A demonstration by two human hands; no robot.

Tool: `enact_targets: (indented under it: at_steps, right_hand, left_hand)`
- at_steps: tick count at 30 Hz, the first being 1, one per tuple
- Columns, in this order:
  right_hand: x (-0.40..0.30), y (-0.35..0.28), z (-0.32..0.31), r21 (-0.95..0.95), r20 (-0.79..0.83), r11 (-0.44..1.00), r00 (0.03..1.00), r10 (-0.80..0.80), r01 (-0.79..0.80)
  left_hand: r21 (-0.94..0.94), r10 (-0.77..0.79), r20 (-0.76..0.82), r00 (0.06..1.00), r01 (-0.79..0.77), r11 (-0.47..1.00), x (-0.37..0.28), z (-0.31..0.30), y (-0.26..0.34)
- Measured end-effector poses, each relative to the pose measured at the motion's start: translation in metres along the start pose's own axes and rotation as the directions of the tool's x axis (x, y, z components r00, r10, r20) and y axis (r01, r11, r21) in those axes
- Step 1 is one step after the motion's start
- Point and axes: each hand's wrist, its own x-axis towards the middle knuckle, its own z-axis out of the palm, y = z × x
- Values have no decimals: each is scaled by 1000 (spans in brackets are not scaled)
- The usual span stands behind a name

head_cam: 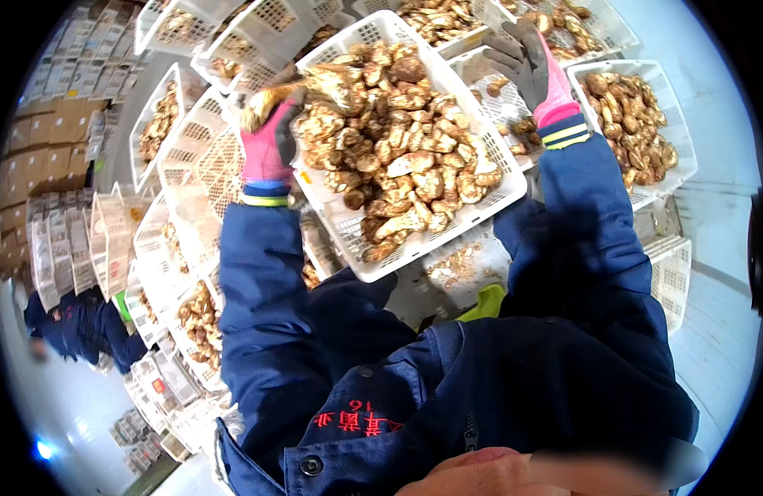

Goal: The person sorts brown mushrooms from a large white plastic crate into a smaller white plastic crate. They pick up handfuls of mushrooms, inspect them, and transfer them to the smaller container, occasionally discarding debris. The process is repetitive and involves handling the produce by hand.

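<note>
My left hand, in a pink glove with a dark palm, is closed on a tan brush-like item with a frayed end. Whether it is a brush or a large mushroom stem, I cannot tell. That hand is at the left rim of a white plastic crate heaped with brown-and-cream mushrooms. The crate sits tilted in view before me, above my legs. My right hand, gloved alike, is spread with nothing visible in it. It hovers over a white crate holding a few mushrooms.
A mushroom-filled crate stands at the right, with more crates along the top. At the left are an upright perforated crate and crates of mushrooms. Farther left are cardboard boxes and a person in dark clothing. Debris litters the floor.
</note>
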Motion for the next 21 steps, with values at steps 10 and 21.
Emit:
enact_targets:
  at_steps: [10,21]
  right_hand:
    - [-104,81,69,-210,470,790,768,-435,576]
    - [-90,41,41,140,391,960,904,173,-244]
  left_hand:
    - [-1,158,180,971,-160,987,-129,75,21]
    - [-570,-111,659,744,590,571,-144,46,19]
